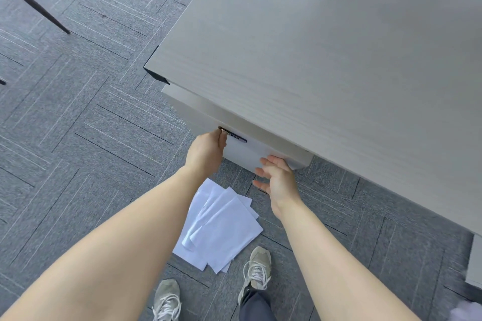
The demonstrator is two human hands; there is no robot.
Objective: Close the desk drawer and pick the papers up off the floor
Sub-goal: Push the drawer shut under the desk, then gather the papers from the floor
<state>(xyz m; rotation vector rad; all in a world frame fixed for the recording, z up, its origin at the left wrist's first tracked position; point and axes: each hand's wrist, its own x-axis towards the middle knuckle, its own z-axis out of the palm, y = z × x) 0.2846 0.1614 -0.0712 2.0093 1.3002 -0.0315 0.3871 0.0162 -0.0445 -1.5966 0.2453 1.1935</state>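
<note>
A white drawer front (245,154) sticks out a little from under the pale wood desk top (326,60). My left hand (206,151) rests against the drawer's left part, fingertips at the dark handle (236,136). My right hand (277,180) is spread flat, fingers apart, against the drawer's lower right corner. Several white sheets of paper (219,227) lie overlapping on the grey carpet just below the drawer, between my arms.
My two grey sneakers (257,267) stand on the carpet right behind the papers. A dark chair leg (34,4) slants across the upper left. A white cabinet edge (473,263) shows at the far right.
</note>
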